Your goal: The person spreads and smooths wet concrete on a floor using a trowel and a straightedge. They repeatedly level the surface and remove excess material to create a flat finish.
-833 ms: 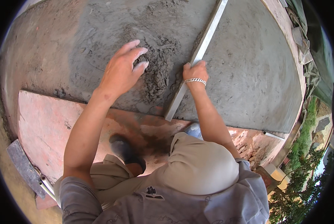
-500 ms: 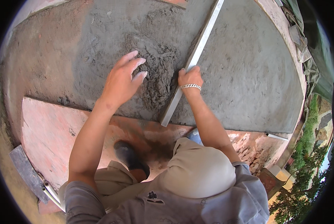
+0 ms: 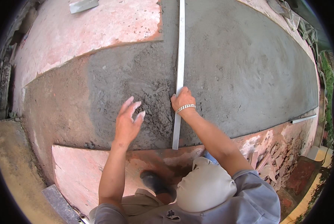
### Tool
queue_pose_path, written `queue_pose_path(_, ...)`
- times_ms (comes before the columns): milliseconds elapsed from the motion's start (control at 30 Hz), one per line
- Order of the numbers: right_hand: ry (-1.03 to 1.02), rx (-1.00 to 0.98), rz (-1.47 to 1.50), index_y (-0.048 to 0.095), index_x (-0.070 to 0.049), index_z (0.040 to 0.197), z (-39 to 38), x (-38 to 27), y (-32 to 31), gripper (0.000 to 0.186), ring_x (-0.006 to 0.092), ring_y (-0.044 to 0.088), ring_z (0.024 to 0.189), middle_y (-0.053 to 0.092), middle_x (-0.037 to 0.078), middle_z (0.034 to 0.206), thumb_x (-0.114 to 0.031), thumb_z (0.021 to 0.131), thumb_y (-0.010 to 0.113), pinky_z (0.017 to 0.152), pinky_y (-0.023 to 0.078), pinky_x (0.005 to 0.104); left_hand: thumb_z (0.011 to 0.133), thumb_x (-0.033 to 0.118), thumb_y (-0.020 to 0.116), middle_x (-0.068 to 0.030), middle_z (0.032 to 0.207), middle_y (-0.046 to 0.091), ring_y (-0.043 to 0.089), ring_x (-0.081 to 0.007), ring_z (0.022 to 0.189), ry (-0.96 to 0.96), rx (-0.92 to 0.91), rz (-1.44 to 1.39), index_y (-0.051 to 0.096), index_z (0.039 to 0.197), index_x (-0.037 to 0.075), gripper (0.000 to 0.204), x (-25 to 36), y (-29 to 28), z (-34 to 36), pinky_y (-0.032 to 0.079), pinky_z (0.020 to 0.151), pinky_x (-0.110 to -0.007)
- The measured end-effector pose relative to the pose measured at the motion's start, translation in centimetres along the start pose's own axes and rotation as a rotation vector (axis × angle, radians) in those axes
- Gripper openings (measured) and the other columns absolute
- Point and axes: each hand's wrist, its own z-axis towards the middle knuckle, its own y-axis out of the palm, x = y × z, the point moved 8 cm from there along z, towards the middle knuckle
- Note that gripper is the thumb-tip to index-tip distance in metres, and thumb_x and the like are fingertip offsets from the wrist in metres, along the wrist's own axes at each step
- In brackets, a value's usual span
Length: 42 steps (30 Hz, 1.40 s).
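Note:
My right hand (image 3: 184, 101), with a chain bracelet at the wrist, is wrapped round a long metal straightedge (image 3: 180, 48) near its close end. The bar lies across wet grey mortar and runs away from me. To its left, my left hand (image 3: 128, 121) hovers with bent fingers spread, whitish at the tips, holding nothing. Beyond those fingers is a lumpy heap of mortar (image 3: 157, 106) against the bar's left side. Right of the bar, the mortar layer (image 3: 249, 63) is much smoother, with small pits.
Pinkish slabs (image 3: 88, 168) border the mortar near me and at the far left (image 3: 111, 22). A flat metal piece (image 3: 84, 5) rests on the far slab. Broken tile pieces (image 3: 273, 164) lie at right, below a short bar (image 3: 303, 119). My boot (image 3: 155, 182) is on the near slab.
My view has turned and tilted, so more of the far slab shows and the straightedge appears more upright. My right hand keeps its grip; my left stays spread beside the lumpy mortar.

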Motion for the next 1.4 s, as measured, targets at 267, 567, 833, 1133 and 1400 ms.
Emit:
queue_pose_path(267,-0.002,-0.063,0.065,0.046,0.007,0.113,1.4,-0.2,0.3,0.050,0.0456,0.065,0.099,0.058,0.031,0.113,-0.032,0.087,0.066,0.087,0.054,0.0503,0.086,0.014,0.071,-0.0186,0.143,0.052,0.052,-0.0365,0.130,0.000,-0.002,0.018,0.065,0.123,0.005,0.038,0.8,0.2,0.4,0.043,0.107,-0.040)
queue_pose_path(567,-0.041,-0.091,0.039,0.047,0.006,0.112,1.3,-0.7,0.3,0.050,0.0442,0.067,0.096,0.057,0.029,0.112,-0.031,0.086,0.068,0.083,0.057,0.0481,0.086,0.014,0.071,-0.0200,0.142,0.052,0.053,-0.0370,0.129,-0.010,0.030,0.014,0.065,0.123,0.005,0.039,0.8,-0.1,1.3,0.043,0.107,-0.041)
queue_pose_path(833,-0.071,-0.097,0.059,0.047,0.004,0.111,1.1,-1.1,-0.3,0.044,0.0415,0.068,0.098,0.056,0.027,0.112,-0.028,0.087,0.066,0.082,0.057,0.0460,0.086,0.014,0.071,-0.0208,0.142,0.052,0.052,-0.0374,0.130,0.002,0.000,0.035,0.066,0.122,0.005,0.037,1.7,0.8,2.6,0.042,0.107,-0.041)
queue_pose_path(1133,-0.096,-0.124,0.072,0.047,0.004,0.111,1.8,-1.5,0.0,0.042,0.0422,0.068,0.096,0.056,0.026,0.111,-0.027,0.088,0.065,0.082,0.057,0.0466,0.085,0.016,0.072,-0.0213,0.141,0.053,0.054,-0.0380,0.127,0.004,-0.010,0.060,0.067,0.120,0.004,0.037,2.0,1.8,3.1,0.044,0.106,-0.041)
queue_pose_path(1400,-0.120,-0.100,0.107,0.046,0.004,0.108,1.9,-1.3,0.7,0.048,0.0442,0.067,0.091,0.057,0.027,0.109,-0.030,0.083,0.070,0.080,0.057,0.0496,0.086,0.016,0.073,-0.0197,0.140,0.055,0.054,-0.0360,0.128,0.017,-0.020,0.075,0.067,0.120,0.006,0.037,2.3,2.4,3.6,0.043,0.106,-0.041)
